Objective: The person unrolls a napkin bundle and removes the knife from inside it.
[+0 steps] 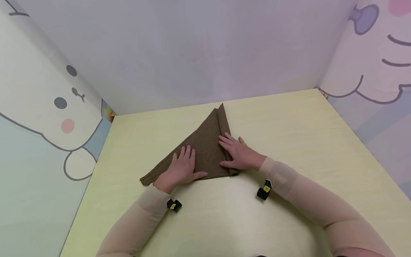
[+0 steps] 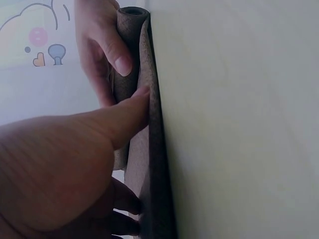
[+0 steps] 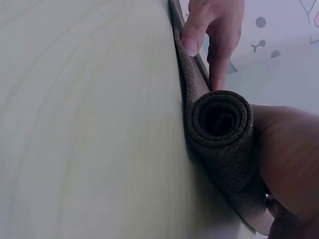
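A brown cloth (image 1: 208, 142) lies on the table, folded to a triangle with its peak at the far end. Its right edge is wound into a roll (image 1: 224, 123), whose spiral end (image 3: 222, 119) faces the right wrist view. My left hand (image 1: 182, 167) rests on the flat part with fingers straight and spread, the thumb by the near edge. Across the roll lies my right hand (image 1: 239, 153), fingers pointing left over it onto the flat cloth. In the left wrist view the right thumb (image 2: 121, 62) touches the roll.
The pale wooden table (image 1: 305, 142) extends around the cloth. A plain wall (image 1: 208, 53) stands at its back, and side panels with cartoon animals (image 1: 67, 107) flank it. Small black cameras (image 1: 264, 190) hang at both wrists, just above the table.
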Action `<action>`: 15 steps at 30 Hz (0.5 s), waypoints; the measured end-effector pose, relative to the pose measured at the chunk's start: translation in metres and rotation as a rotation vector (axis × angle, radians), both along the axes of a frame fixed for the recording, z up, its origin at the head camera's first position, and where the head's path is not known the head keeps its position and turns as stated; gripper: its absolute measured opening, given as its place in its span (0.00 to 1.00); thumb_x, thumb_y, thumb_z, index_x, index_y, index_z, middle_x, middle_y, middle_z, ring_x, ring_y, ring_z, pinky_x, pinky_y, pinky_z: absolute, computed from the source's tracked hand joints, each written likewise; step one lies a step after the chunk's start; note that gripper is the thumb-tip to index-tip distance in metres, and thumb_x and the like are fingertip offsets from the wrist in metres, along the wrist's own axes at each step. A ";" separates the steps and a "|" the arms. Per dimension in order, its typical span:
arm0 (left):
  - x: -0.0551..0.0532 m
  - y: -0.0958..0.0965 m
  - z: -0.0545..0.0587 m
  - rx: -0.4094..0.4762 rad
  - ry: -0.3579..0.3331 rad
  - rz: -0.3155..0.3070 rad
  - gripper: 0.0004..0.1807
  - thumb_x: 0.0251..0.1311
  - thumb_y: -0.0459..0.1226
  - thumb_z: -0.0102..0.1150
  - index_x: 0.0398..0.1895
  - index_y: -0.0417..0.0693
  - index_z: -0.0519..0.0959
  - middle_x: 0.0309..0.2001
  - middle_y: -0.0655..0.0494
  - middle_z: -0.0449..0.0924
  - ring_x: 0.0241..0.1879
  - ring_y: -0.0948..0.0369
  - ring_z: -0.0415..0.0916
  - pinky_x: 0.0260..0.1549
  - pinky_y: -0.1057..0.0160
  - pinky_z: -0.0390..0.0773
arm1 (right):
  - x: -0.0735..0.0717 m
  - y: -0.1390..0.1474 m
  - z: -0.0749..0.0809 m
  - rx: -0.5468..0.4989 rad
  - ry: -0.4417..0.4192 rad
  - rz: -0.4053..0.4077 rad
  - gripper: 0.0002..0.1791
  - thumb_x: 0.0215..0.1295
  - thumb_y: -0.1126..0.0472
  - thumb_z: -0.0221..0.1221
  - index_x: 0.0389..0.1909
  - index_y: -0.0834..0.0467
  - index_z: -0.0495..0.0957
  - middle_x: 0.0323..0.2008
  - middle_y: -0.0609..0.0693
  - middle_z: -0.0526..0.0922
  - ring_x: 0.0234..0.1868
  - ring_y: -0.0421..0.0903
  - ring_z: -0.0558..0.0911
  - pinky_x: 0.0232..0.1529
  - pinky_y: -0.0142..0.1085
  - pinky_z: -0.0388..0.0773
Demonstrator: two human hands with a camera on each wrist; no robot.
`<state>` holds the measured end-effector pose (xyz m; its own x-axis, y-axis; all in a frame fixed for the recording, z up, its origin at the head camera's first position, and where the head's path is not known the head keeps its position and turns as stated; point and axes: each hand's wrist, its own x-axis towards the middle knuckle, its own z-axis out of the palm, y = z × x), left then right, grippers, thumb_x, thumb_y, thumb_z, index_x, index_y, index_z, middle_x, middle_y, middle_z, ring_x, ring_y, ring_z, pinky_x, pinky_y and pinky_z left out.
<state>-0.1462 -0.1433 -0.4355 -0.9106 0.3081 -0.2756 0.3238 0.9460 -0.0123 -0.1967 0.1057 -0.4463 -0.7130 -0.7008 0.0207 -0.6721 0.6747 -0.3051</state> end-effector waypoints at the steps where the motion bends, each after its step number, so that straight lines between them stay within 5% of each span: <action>1: 0.000 0.000 0.000 0.001 -0.002 -0.001 0.56 0.51 0.71 0.38 0.70 0.38 0.46 0.70 0.39 0.39 0.68 0.45 0.36 0.59 0.41 0.49 | 0.000 0.000 0.000 0.002 0.005 -0.001 0.46 0.58 0.36 0.53 0.69 0.59 0.53 0.70 0.52 0.47 0.70 0.51 0.41 0.60 0.61 0.46; 15: 0.001 -0.003 -0.003 0.009 0.014 -0.011 0.56 0.50 0.72 0.38 0.70 0.38 0.46 0.70 0.39 0.39 0.68 0.45 0.36 0.59 0.40 0.49 | 0.001 0.005 -0.003 -0.046 0.014 0.000 0.45 0.58 0.37 0.54 0.69 0.61 0.54 0.70 0.53 0.48 0.70 0.51 0.42 0.59 0.60 0.48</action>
